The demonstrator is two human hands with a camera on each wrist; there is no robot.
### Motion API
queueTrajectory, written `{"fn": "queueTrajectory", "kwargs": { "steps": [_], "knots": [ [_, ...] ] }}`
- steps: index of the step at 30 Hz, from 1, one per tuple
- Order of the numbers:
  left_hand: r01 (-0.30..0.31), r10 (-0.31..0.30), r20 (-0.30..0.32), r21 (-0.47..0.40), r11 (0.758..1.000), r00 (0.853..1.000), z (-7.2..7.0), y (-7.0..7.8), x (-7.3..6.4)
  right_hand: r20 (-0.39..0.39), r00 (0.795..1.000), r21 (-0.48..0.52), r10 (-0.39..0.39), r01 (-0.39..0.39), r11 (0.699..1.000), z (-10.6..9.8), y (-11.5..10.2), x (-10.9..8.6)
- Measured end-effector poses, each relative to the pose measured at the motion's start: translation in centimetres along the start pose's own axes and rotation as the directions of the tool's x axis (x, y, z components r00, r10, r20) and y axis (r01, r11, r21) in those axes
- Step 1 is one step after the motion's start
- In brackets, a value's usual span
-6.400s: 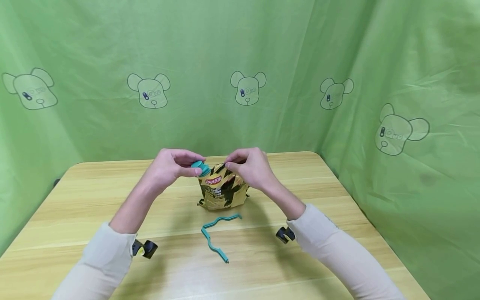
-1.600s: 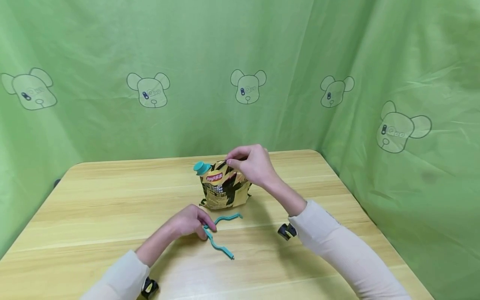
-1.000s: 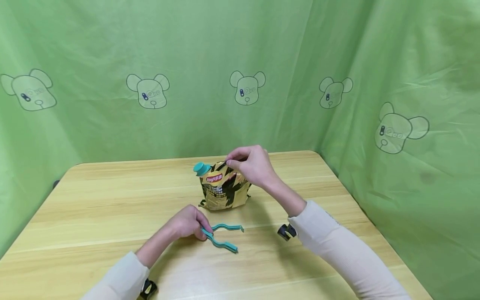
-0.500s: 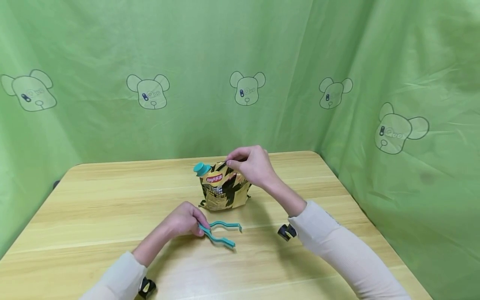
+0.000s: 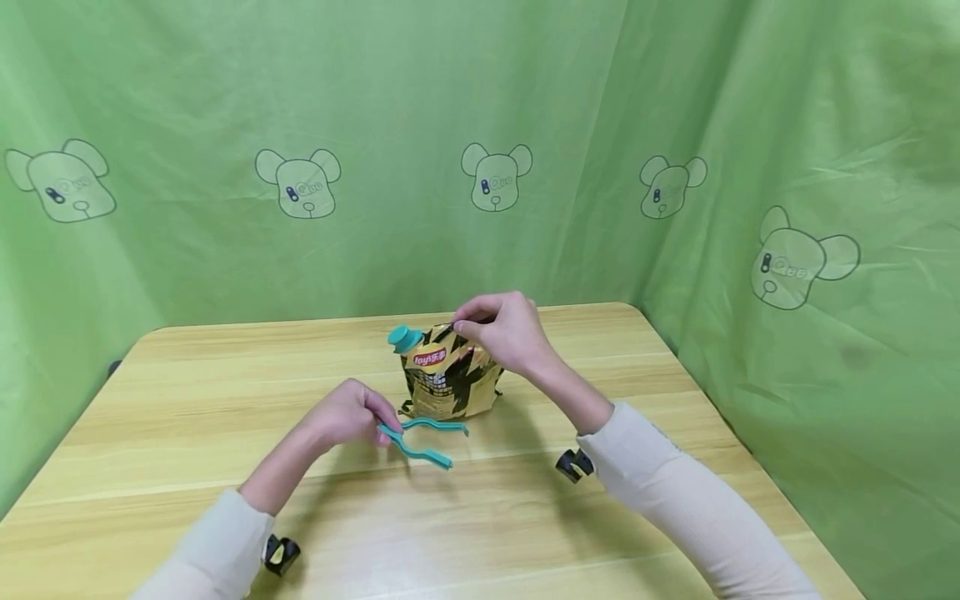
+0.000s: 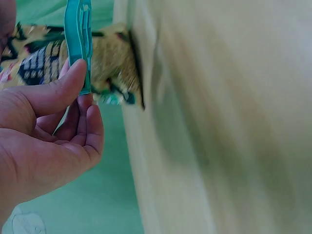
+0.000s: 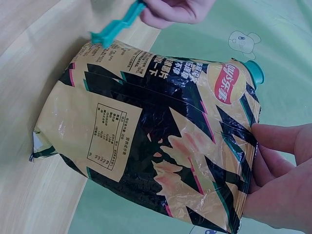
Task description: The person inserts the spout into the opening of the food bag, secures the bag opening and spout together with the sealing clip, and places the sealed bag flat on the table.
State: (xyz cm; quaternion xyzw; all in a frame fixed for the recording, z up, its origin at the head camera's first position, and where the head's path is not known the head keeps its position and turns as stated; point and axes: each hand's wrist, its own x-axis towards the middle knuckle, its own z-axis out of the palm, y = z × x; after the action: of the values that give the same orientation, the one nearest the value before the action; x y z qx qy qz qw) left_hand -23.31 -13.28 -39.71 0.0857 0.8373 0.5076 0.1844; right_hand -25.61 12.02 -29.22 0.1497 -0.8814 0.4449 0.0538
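In the head view my left hand (image 5: 348, 414) pinches the hinged end of a teal bag sealing clip (image 5: 427, 457), raised above the table. Its two wavy arms spread apart and point right, in front of a gold-and-black Lay's chip bag (image 5: 450, 390). The left wrist view has the thumb and fingers on the clip (image 6: 79, 34), which overlaps the bag (image 6: 114, 63). My right hand (image 5: 508, 333) pinches the bag's top edge and keeps it upright. A teal capped spout (image 5: 405, 338) sticks out at the bag's top left corner, seen also as the spout (image 7: 255, 73) in the right wrist view.
The wooden table (image 5: 187, 400) reaches back to a green curtain (image 5: 397, 242) printed with cartoon heads. More curtain hangs along the right side. Black camera mounts (image 5: 573, 464) sit at both wrists.
My left hand has left the spout, taken the clip by its hinge and lifted it off the table. The clip's arms have swung closer together. My right hand stays on the bag.
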Motion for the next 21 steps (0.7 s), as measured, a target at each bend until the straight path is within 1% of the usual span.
{"fn": "queueTrajectory", "kwargs": {
  "steps": [4, 11, 14, 17, 21],
  "knots": [
    [-0.002, 0.002, -0.003, 0.022, 1.000, 1.000, -1.8, 0.4, -0.3, 0.001, 1.000, -0.001, 0.002, -0.002, 1.000, 0.0, 0.0, -0.1],
    [-0.016, 0.018, -0.021, 0.096, 0.995, 1.000, -5.3, 1.1, -1.1, 0.006, 1.000, 0.010, 0.007, -0.007, 1.000, 0.0, 0.0, -0.1],
    [-0.012, 0.016, -0.032, 0.116, 0.993, 0.999, -6.8, 1.6, -1.4, 0.004, 1.000, 0.011, 0.007, -0.007, 1.000, 0.0, 0.0, -0.1],
    [0.002, 0.004, -0.046, 0.128, 0.992, 0.999, -8.0, 1.9, -1.8, 0.002, 1.000, 0.009, 0.009, -0.009, 1.000, 0.0, 0.0, -0.1],
    [0.014, -0.004, -0.085, 0.126, 0.992, 0.996, -9.1, 1.9, -2.2, 0.000, 1.000, 0.010, 0.015, -0.015, 1.000, 0.0, 0.0, 0.0]
  ]
}}
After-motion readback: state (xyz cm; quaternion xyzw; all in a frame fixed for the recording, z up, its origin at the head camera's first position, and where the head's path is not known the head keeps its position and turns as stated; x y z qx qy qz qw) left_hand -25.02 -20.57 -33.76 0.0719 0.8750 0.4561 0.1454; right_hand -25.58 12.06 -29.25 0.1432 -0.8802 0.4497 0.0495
